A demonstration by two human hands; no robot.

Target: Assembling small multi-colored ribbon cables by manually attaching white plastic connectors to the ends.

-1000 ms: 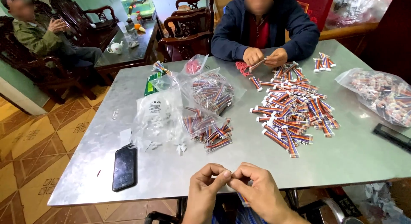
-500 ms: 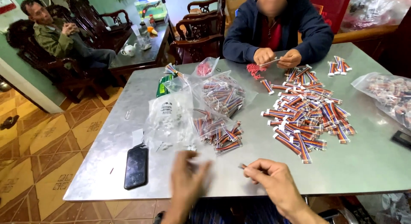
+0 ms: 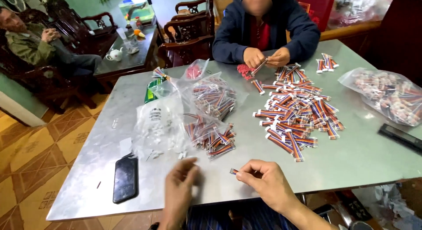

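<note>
Head view: right hand pinching small wire connector, end pointing left toward open, empty left hand, just beside

Soft, even daylight lights the scene, the metal table giving a dull sheen with faint shadows, while the left hand is motion-blurred and straight lines bow slightly at the wide-angle edges.

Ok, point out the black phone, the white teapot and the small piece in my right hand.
black phone point(image 3: 125, 179), head view, screen middle
white teapot point(image 3: 115, 54), head view, body
small piece point(image 3: 233, 171), head view, exposed end
</note>
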